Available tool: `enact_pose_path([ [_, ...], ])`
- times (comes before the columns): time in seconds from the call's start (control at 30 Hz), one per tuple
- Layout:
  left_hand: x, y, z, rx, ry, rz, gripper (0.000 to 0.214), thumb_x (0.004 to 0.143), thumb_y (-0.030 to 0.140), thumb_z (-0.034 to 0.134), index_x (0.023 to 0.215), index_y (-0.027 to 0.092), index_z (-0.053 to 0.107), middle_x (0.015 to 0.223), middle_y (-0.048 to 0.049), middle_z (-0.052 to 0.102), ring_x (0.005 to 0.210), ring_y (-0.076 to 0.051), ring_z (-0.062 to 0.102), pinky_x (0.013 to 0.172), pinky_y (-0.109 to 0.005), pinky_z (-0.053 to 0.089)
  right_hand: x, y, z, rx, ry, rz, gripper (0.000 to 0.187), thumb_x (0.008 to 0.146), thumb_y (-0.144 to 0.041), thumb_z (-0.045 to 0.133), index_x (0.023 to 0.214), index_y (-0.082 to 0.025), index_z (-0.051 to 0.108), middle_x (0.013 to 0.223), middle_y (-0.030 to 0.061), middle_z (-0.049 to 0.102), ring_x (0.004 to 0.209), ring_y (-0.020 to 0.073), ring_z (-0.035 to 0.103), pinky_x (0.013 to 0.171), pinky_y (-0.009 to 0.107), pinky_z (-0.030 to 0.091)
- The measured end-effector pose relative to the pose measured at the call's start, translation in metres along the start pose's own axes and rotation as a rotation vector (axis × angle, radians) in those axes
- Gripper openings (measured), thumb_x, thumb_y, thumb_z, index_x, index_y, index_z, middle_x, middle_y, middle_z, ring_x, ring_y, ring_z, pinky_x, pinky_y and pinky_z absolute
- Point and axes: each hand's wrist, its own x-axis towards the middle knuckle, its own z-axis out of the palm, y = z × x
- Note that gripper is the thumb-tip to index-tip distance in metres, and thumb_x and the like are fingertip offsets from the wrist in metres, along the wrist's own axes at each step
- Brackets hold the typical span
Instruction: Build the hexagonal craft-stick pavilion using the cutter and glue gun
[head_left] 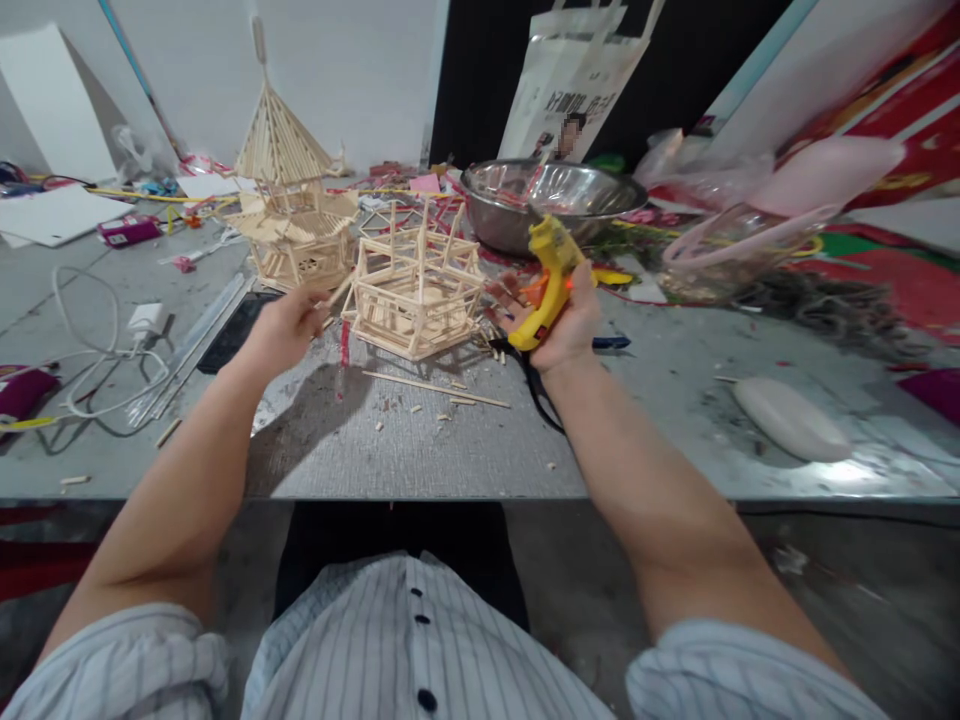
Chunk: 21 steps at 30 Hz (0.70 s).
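A hexagonal wooden stick frame [420,300] stands on the table in front of me, with short posts rising from its top. My left hand [289,325] is closed at the frame's left side and pinches a small wooden stick [341,292]. To the right of the frame, my right hand [562,320] holds a yellow glue gun [551,290], nozzle end up, between thumb and palm; some of its fingers are stretched toward the frame. Behind my left hand rises a finished-looking stick pagoda [289,190] with a pointed roof.
Loose sticks [435,388] and offcuts lie before the frame. A steel bowl [487,215] and a white bag [559,80] stand behind. At left are a phone [232,330], a white charger [148,320] and cables; at right, a white oval object [791,418] and a pink-handled container [720,250].
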Motion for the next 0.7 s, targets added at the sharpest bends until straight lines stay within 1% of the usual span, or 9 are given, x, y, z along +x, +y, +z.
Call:
enact_pose_path([
  [0.03,-0.004,0.008,0.003,-0.113,-0.09,0.124,0.032,0.088,0.019,0.045,0.116,0.017,0.061,0.07,-0.0005,0.064,0.064,-0.012,0.057,0.066,-0.021,0.045,-0.001,0.002,0.001,0.001,-0.007,0.016,0.045,0.07,-0.07,0.06,0.077,-0.025,0.057,0.095,0.0049,0.069,0.106,0.0263,0.065,0.084,0.05,0.055],
  [0.1,-0.011,0.02,0.011,-0.208,-0.243,0.271,0.029,0.087,0.02,0.044,0.109,0.016,0.063,0.069,0.0006,0.062,0.058,-0.01,0.053,0.06,-0.019,0.042,-0.003,0.005,0.005,-0.002,-0.001,0.042,0.045,0.067,-0.069,0.063,0.079,-0.026,0.056,0.096,0.0042,0.069,0.109,0.0265,0.063,0.083,0.049,0.055],
  [0.17,-0.016,0.025,0.021,-0.186,-0.381,0.329,0.024,0.088,0.022,0.045,0.099,0.016,0.065,0.068,0.0009,0.061,0.056,-0.009,0.051,0.058,-0.019,0.039,-0.006,0.006,0.008,-0.008,0.008,0.061,0.046,0.065,-0.069,0.066,0.08,-0.027,0.055,0.095,0.0037,0.07,0.11,0.0268,0.062,0.083,0.048,0.055],
  [0.23,-0.017,0.025,0.031,-0.135,-0.436,0.342,0.02,0.088,0.024,0.047,0.091,0.016,0.065,0.07,-0.0001,0.062,0.058,-0.01,0.053,0.06,-0.02,0.04,-0.008,0.007,0.012,-0.016,-0.004,0.071,0.049,0.061,-0.068,0.07,0.081,-0.026,0.056,0.093,0.0038,0.071,0.11,0.0273,0.062,0.083,0.048,0.054],
  [0.33,-0.016,0.02,0.043,-0.124,-0.355,0.393,0.017,0.089,0.025,0.05,0.084,0.016,0.064,0.076,-0.0027,0.065,0.068,-0.012,0.057,0.068,-0.022,0.042,-0.012,0.007,0.017,-0.034,-0.036,0.072,0.053,0.056,-0.069,0.073,0.085,-0.026,0.058,0.089,0.003,0.071,0.109,0.0271,0.062,0.083,0.046,0.054],
  [0.43,-0.014,0.015,0.05,-0.151,-0.246,0.474,0.018,0.09,0.027,0.051,0.081,0.016,0.063,0.078,-0.0047,0.064,0.075,-0.015,0.058,0.072,-0.024,0.043,-0.015,0.007,0.021,-0.046,-0.036,0.084,0.049,0.061,-0.066,0.071,0.09,-0.028,0.06,0.089,0.0019,0.071,0.106,0.0261,0.063,0.081,0.045,0.054],
  [0.5,-0.013,0.013,0.052,-0.151,-0.207,0.499,0.019,0.09,0.027,0.05,0.08,0.016,0.062,0.078,-0.0055,0.064,0.078,-0.016,0.058,0.073,-0.025,0.043,-0.015,0.006,0.022,-0.041,-0.008,0.097,0.045,0.063,-0.065,0.069,0.087,-0.028,0.059,0.087,0.0017,0.071,0.103,0.0258,0.064,0.079,0.044,0.054],
  [0.6,-0.012,0.012,0.055,-0.128,-0.181,0.492,0.025,0.093,0.027,0.045,0.076,0.016,0.059,0.076,-0.0055,0.062,0.076,-0.016,0.056,0.072,-0.025,0.042,-0.015,0.007,0.021,-0.027,0.01,0.109,0.044,0.064,-0.064,0.069,0.085,-0.028,0.059,0.086,0.0011,0.072,0.1,0.025,0.066,0.076,0.043,0.054],
  [0.7,-0.011,0.009,0.057,-0.124,-0.157,0.464,0.028,0.094,0.029,0.042,0.074,0.016,0.057,0.072,-0.0048,0.059,0.072,-0.016,0.053,0.068,-0.025,0.039,-0.015,0.008,0.02,-0.022,0.018,0.108,0.049,0.059,-0.064,0.072,0.09,-0.027,0.061,0.083,0.0008,0.072,0.097,0.0254,0.067,0.075,0.042,0.055],
])
